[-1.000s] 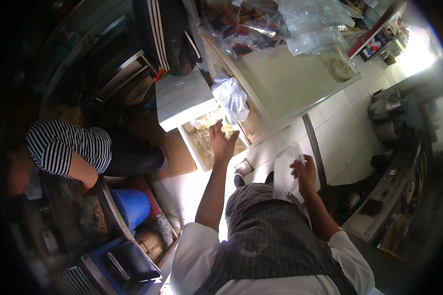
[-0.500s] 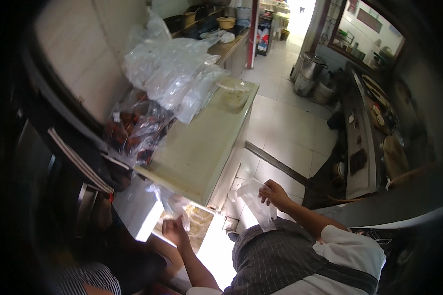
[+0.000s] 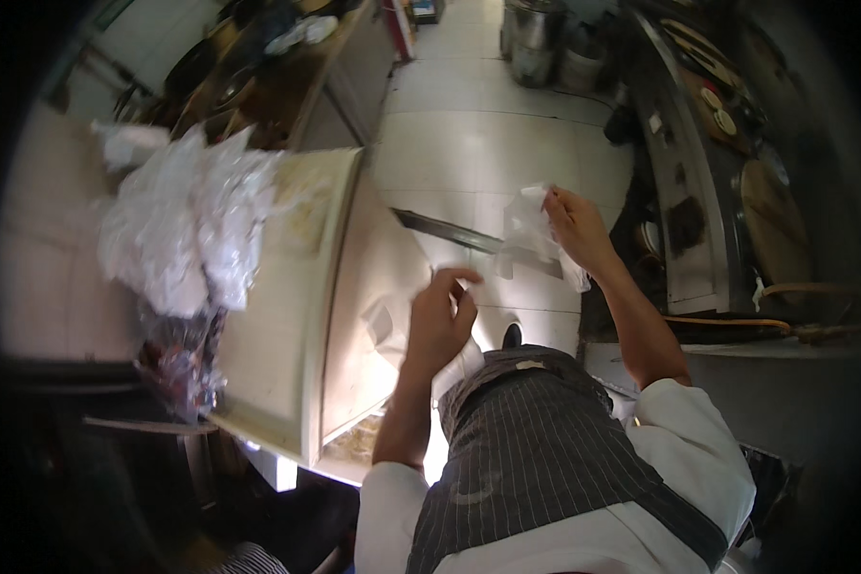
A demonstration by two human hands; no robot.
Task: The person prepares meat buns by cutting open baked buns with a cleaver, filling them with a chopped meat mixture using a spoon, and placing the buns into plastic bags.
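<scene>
My right hand (image 3: 578, 230) is raised over the floor, with thumb and fingers pinched on the edge of a thin white plastic bag (image 3: 526, 234) that hangs loosely. My left hand (image 3: 440, 320) is in front of the pale cabinet's side, its index finger and thumb apart and its other fingers curled. Another translucent white bag (image 3: 383, 327) shows on both sides of this wrist and seems to hang from the curled fingers; the grip itself is hidden. Below my left forearm, a brightly lit opening holds pale yellowish food (image 3: 358, 440).
The cabinet top (image 3: 282, 354) carries a heap of clear plastic bags (image 3: 177, 225) and a bag of dark reddish items (image 3: 177, 368). A stove counter (image 3: 684, 210) runs along the right. Metal pots (image 3: 536, 43) stand on the tiled floor ahead. A striped sleeve (image 3: 249, 560) shows at lower left.
My left hand has risen from the lit opening and moved right, toward my right hand. The right hand has lifted farther out with its bag. The view has turned, shifting the cabinet left.
</scene>
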